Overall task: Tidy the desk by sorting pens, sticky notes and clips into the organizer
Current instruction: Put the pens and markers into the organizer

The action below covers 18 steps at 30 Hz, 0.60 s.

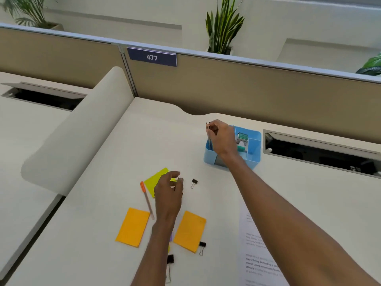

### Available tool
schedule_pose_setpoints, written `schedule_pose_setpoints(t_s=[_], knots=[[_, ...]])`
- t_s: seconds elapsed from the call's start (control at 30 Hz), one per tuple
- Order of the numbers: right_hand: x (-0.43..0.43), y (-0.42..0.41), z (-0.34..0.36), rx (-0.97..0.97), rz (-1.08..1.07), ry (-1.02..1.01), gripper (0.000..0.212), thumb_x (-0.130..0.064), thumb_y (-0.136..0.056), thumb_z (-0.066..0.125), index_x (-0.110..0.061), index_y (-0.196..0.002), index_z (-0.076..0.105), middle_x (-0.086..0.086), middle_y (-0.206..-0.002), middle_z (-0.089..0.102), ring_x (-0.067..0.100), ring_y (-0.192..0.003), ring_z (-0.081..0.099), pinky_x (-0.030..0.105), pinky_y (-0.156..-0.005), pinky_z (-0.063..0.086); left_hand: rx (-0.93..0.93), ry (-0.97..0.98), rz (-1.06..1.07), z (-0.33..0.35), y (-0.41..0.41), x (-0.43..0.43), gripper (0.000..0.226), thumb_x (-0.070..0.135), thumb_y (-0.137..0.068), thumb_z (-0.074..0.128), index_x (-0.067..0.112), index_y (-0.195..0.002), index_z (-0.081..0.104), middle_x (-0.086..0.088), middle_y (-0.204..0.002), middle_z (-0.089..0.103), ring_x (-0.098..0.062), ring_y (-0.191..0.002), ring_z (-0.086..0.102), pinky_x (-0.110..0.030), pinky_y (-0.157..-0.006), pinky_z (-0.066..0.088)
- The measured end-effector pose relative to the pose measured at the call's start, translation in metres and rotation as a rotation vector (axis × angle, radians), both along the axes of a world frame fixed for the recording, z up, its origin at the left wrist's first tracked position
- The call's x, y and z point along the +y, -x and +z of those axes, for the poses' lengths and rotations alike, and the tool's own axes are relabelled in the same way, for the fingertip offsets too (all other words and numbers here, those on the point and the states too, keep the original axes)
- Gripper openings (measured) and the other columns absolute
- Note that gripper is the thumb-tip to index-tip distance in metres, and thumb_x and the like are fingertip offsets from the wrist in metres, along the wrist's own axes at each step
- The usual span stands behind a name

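My right hand pinches a thin pen upright over the left compartment of the blue organizer; its lower end is inside the box. My left hand hovers over the desk with fingers loosely curled, covering part of a yellow-green sticky note. An orange-capped pen lies just left of that hand. Two orange sticky notes lie nearer to me. Black binder clips sit by the left fingertips, by the right orange note and under my left forearm.
A printed sheet lies at the right under my right arm. A cable slot opens in the desk right of the organizer. A beige partition closes the back; a curved divider bounds the left.
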State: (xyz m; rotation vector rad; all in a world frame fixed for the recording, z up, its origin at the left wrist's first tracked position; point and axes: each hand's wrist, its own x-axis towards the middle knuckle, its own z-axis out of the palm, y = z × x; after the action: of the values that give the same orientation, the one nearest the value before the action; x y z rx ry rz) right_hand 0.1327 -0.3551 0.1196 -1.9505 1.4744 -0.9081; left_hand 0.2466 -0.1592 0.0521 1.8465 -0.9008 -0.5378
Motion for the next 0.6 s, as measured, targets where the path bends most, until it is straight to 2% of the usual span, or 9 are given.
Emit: schedule_pose_setpoints(t_s=[0.07, 0.17, 0.2, 0.27, 0.37, 0.47, 0.6], knots=[[0.0, -0.001, -0.008, 0.041, -0.011, -0.013, 0.009, -0.011, -0.095, 0.066, -0.006, -0.102, 0.07, 0.009, -0.1, 0.071, 0.023, -0.091, 0.062, 0.036, -0.081, 0.05, -0.014, -0.015, 0.013, -0.006, -0.011, 0.014, 0.019, 0.011, -0.096, 0.065, 0.014, -0.115, 0.071, 0.002, -0.109, 0.069, -0.004, -0.089, 0.066, -0.009, -0.065, 0.049], [0.002, -0.003, -0.013, 0.056, -0.023, -0.014, 0.009, -0.01, -0.092, 0.069, -0.007, -0.101, 0.067, 0.008, -0.099, 0.066, 0.02, -0.086, 0.057, 0.04, -0.081, 0.051, -0.023, -0.04, 0.043, -0.016, -0.028, 0.037, 0.019, 0.013, -0.097, 0.064, 0.014, -0.115, 0.07, 0.002, -0.111, 0.069, -0.014, -0.097, 0.066, -0.026, -0.072, 0.054], [0.004, -0.003, -0.013, 0.054, -0.027, -0.006, 0.012, -0.01, -0.091, 0.07, -0.009, -0.102, 0.065, 0.007, -0.1, 0.064, 0.019, -0.085, 0.055, 0.04, -0.08, 0.052, -0.04, -0.046, 0.052, -0.018, -0.032, 0.045, 0.019, 0.012, -0.097, 0.064, 0.014, -0.115, 0.07, 0.002, -0.111, 0.069, -0.015, -0.098, 0.066, -0.026, -0.072, 0.053], [0.012, -0.003, -0.014, 0.068, -0.051, 0.044, 0.02, -0.015, -0.09, 0.072, -0.014, -0.108, 0.062, 0.004, -0.104, 0.061, 0.016, -0.085, 0.053, 0.035, -0.075, 0.049, -0.066, -0.057, 0.077, -0.022, -0.038, 0.059, 0.019, 0.012, -0.096, 0.065, 0.016, -0.114, 0.07, 0.003, -0.111, 0.068, -0.016, -0.098, 0.065, -0.024, -0.071, 0.051], [0.033, -0.001, -0.016, 0.047, -0.076, 0.131, 0.025, -0.018, -0.09, 0.071, -0.017, -0.112, 0.06, 0.003, -0.11, 0.059, 0.013, -0.088, 0.052, 0.029, -0.074, 0.044, -0.071, -0.075, 0.114, -0.026, -0.042, 0.077, 0.02, 0.011, -0.096, 0.064, 0.016, -0.114, 0.071, 0.001, -0.11, 0.068, -0.016, -0.097, 0.066, -0.033, -0.075, 0.057], [0.067, 0.001, -0.021, -0.013, 0.005, 0.128, 0.023, -0.016, -0.09, 0.071, -0.018, -0.112, 0.062, 0.0, -0.109, 0.06, 0.007, -0.086, 0.054, 0.028, -0.074, 0.05, -0.083, -0.109, 0.127, -0.029, -0.039, 0.094, 0.019, 0.012, -0.096, 0.063, 0.015, -0.113, 0.071, 0.0, -0.108, 0.068, -0.016, -0.096, 0.066, -0.027, -0.072, 0.054], [0.126, 0.001, -0.034, -0.014, 0.158, 0.024, 0.018, -0.018, -0.093, 0.068, -0.019, -0.11, 0.064, -0.004, -0.104, 0.062, 0.012, -0.08, 0.06, 0.036, -0.072, 0.055, -0.073, -0.133, 0.119, -0.03, -0.029, 0.113, 0.019, 0.012, -0.096, 0.065, 0.015, -0.114, 0.071, -0.001, -0.106, 0.067, -0.018, -0.095, 0.065, -0.017, -0.069, 0.047]])
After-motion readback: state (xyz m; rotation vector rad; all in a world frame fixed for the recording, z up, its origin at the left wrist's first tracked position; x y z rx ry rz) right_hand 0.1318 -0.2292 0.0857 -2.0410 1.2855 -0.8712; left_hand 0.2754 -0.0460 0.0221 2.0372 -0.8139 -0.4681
